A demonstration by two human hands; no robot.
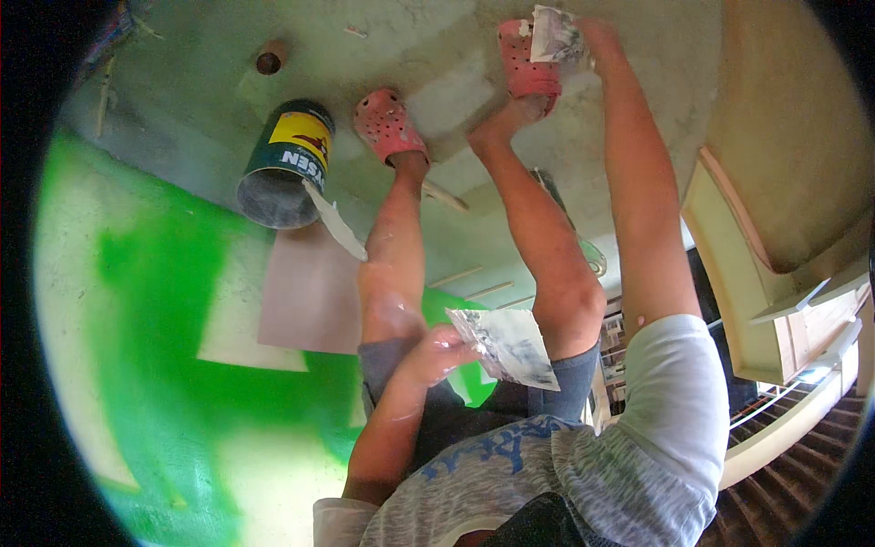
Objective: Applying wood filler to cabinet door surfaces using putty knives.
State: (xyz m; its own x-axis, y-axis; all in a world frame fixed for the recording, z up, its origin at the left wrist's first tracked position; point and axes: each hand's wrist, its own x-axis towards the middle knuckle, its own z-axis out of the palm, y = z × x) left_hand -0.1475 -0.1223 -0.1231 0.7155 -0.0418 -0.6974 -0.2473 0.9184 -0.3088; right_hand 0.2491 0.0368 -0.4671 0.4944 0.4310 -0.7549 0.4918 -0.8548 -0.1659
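Observation:
My left hand (436, 357), smeared with white, is closed on the edge of a flat putty plate (512, 351) in front of my thighs. White and grey putty coats the plate's face. At the upper right, my right arm stretches out, and my right hand (599, 41) grips a broad putty knife (557, 36). White and dark smears cover its blade, which overlaps the toe of a red clog (529, 77) in this view; whether it touches anything I cannot tell. The knife's handle is mostly hidden by my fingers.
A dark green and yellow can (293, 150) is left of my other red clog (390, 123), with a pale flat strip (335, 223) by its rim. A brown cylinder (271, 58) is beyond it. Green-painted patches (169, 273) cover the left; a curved stair rail (775, 438) is at right.

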